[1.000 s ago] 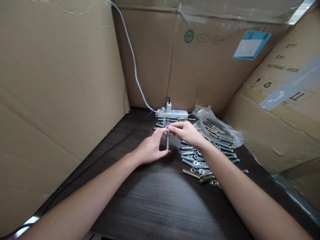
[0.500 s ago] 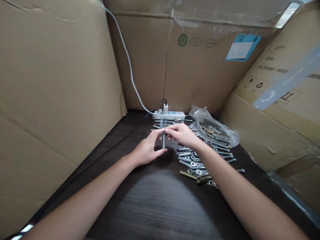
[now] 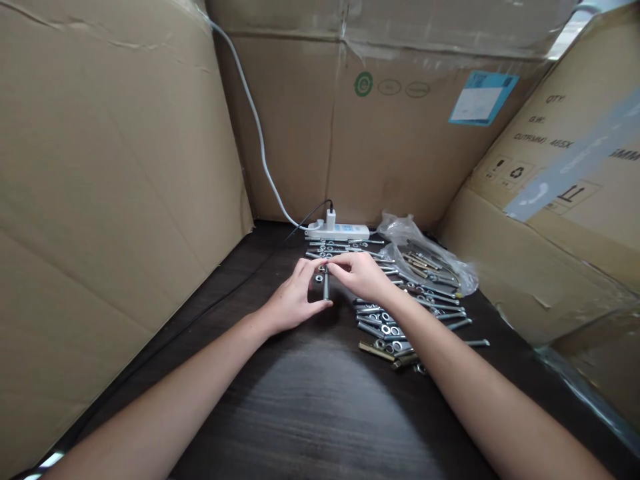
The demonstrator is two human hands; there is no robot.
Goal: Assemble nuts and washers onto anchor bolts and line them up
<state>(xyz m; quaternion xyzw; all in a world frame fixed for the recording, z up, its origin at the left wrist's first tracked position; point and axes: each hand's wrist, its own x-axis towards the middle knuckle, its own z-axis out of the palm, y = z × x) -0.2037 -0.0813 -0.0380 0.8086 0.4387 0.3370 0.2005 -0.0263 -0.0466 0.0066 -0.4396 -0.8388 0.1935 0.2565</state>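
Note:
A silver-coloured metal bolt (image 3: 327, 285) stands nearly upright above the dark table. My left hand (image 3: 293, 293) holds it between the thumb at its lower end and the index finger near its top. From the right, my right hand (image 3: 361, 275) pinches at the bolt's upper end; its fingertips cover whatever small part is there. Just beyond the left fingers lies a nut or washer (image 3: 319, 278). To the right, partly under my right forearm, are rows of bolts (image 3: 370, 328) with washers (image 3: 385, 329) and nuts among them.
A white power strip (image 3: 340, 232) with a plugged-in charger (image 3: 331, 219) sits at the back. Right of it lies a clear plastic bag (image 3: 400, 230) with more bolts. A black cable (image 3: 210, 312) crosses the table's left side. Cardboard walls (image 3: 285, 133) enclose three sides.
Both hands and the bolt have shifted very slightly down and left. The right fingers have changed their pinch at the bolt's top. The ring-shaped piece behind the left fingers shows more plainly.

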